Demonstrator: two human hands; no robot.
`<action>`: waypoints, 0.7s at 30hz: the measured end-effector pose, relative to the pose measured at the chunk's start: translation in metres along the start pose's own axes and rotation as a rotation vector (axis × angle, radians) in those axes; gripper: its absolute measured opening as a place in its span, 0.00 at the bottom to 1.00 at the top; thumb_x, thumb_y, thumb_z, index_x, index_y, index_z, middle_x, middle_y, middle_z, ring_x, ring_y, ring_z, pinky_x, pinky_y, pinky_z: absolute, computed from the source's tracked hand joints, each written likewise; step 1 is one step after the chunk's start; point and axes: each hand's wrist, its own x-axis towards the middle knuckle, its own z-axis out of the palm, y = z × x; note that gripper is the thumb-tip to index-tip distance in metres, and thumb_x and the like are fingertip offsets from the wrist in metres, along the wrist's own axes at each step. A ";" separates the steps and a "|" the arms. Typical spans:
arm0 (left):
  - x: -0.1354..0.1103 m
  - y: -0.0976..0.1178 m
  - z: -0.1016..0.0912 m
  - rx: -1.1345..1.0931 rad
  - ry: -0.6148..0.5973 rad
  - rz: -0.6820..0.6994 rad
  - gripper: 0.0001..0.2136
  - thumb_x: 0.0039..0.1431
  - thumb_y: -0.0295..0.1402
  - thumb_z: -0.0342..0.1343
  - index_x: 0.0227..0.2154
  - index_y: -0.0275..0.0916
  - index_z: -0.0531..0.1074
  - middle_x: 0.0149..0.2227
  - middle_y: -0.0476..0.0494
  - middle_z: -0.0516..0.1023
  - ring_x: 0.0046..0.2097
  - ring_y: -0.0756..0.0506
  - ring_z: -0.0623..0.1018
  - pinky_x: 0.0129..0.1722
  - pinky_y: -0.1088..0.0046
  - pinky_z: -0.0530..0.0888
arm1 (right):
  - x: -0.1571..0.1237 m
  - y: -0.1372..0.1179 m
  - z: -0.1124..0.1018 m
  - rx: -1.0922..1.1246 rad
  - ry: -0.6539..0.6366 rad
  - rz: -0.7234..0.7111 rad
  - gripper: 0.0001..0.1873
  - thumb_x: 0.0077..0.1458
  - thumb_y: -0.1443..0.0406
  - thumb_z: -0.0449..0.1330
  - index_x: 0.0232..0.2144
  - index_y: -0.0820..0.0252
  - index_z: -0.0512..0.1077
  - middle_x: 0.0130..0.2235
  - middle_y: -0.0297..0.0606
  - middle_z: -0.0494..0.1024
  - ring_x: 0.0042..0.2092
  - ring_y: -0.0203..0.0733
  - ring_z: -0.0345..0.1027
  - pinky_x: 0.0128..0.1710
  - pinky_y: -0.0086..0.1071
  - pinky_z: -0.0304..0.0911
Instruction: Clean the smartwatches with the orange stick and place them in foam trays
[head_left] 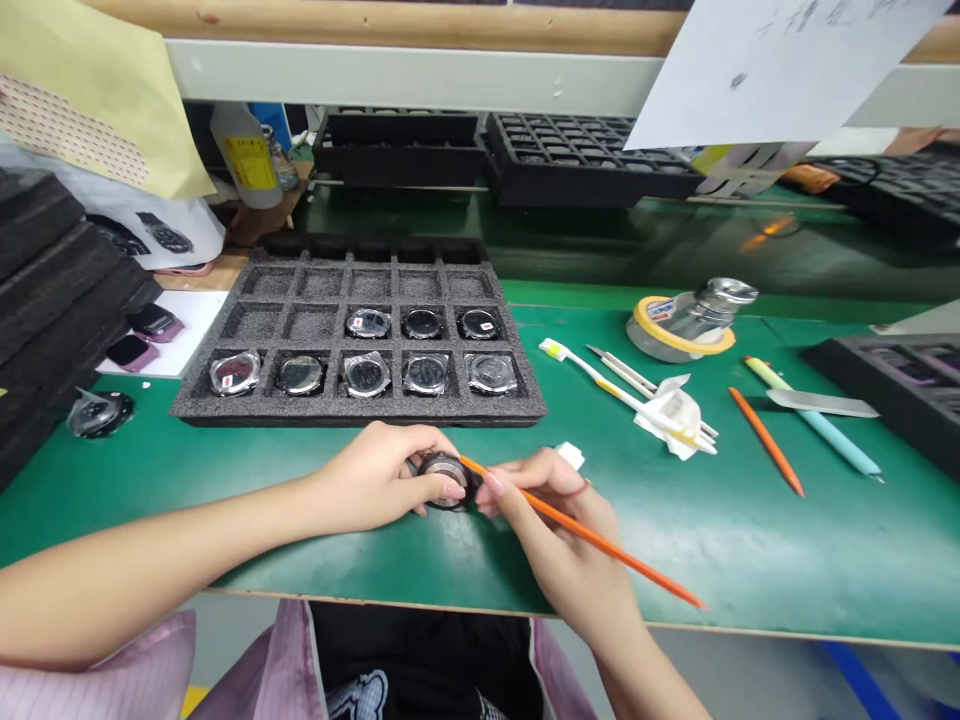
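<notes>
My left hand (379, 478) is closed around a small round watch case (444, 478), which it holds just above the green mat near the front edge. Pinched in my right hand (559, 530) is a thin orange stick (600, 541), with its tip touching the top of the watch case. A small white piece (571, 455) shows just behind my right hand's fingers. Directly behind both hands lies a dark foam tray (360, 408) with several wrapped watch cases (367, 373) in its front two rows.
To the right on the green mat (750, 540) lie a toothbrush (600, 375), tweezers (637, 377), crumpled wipe (675, 412), second orange stick (765, 440), pale pen (814, 415), tape roll (675, 330) with a metal pot. Black trays stand behind, right and stacked left.
</notes>
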 end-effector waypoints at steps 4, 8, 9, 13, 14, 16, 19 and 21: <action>0.000 0.000 -0.001 -0.009 0.002 0.002 0.11 0.56 0.36 0.62 0.39 0.35 0.75 0.32 0.47 0.80 0.29 0.49 0.80 0.29 0.73 0.80 | 0.006 -0.002 0.001 0.053 -0.056 0.040 0.12 0.59 0.58 0.65 0.27 0.58 0.71 0.26 0.34 0.79 0.27 0.35 0.74 0.28 0.27 0.73; 0.001 0.001 -0.001 -0.036 -0.008 0.001 0.09 0.55 0.34 0.62 0.37 0.36 0.75 0.31 0.48 0.81 0.29 0.49 0.80 0.28 0.75 0.80 | -0.011 -0.002 -0.002 -0.017 0.045 0.001 0.11 0.60 0.62 0.64 0.26 0.57 0.70 0.26 0.33 0.78 0.29 0.34 0.75 0.29 0.25 0.72; 0.001 0.001 -0.001 -0.031 -0.008 0.000 0.09 0.56 0.34 0.62 0.37 0.36 0.75 0.32 0.48 0.81 0.29 0.49 0.81 0.28 0.75 0.80 | -0.016 -0.002 -0.002 -0.050 0.062 -0.008 0.10 0.60 0.63 0.63 0.26 0.57 0.70 0.26 0.33 0.78 0.29 0.35 0.76 0.29 0.25 0.72; -0.001 0.002 -0.002 0.021 0.001 0.001 0.08 0.57 0.34 0.62 0.37 0.36 0.75 0.32 0.48 0.80 0.27 0.51 0.79 0.28 0.77 0.78 | -0.031 -0.001 -0.001 -0.189 0.038 -0.058 0.11 0.61 0.64 0.61 0.25 0.57 0.69 0.25 0.35 0.78 0.28 0.37 0.74 0.27 0.26 0.70; -0.002 0.002 -0.003 0.043 0.003 0.004 0.08 0.58 0.35 0.62 0.36 0.36 0.74 0.32 0.49 0.79 0.27 0.52 0.78 0.27 0.77 0.78 | -0.033 -0.001 -0.001 -0.204 0.022 -0.067 0.12 0.61 0.65 0.61 0.25 0.57 0.69 0.25 0.35 0.78 0.28 0.37 0.74 0.27 0.26 0.70; -0.005 0.001 -0.003 0.065 0.007 0.022 0.08 0.59 0.35 0.61 0.37 0.36 0.72 0.32 0.49 0.77 0.27 0.52 0.77 0.27 0.77 0.78 | -0.035 0.000 -0.001 -0.162 0.027 -0.064 0.11 0.61 0.64 0.61 0.26 0.57 0.71 0.26 0.35 0.78 0.27 0.36 0.74 0.26 0.26 0.71; -0.009 -0.001 -0.003 0.003 0.014 0.091 0.11 0.62 0.36 0.58 0.44 0.37 0.69 0.37 0.47 0.74 0.33 0.50 0.78 0.29 0.75 0.80 | -0.033 0.001 -0.005 -0.029 0.162 -0.002 0.08 0.61 0.62 0.63 0.30 0.57 0.73 0.27 0.35 0.80 0.28 0.37 0.76 0.28 0.27 0.74; -0.011 -0.001 -0.002 -0.001 0.011 0.140 0.14 0.64 0.36 0.55 0.51 0.39 0.69 0.43 0.44 0.73 0.33 0.51 0.78 0.30 0.75 0.81 | -0.028 -0.002 -0.008 -0.011 0.227 0.017 0.04 0.60 0.62 0.65 0.33 0.56 0.75 0.29 0.36 0.81 0.28 0.37 0.77 0.28 0.28 0.76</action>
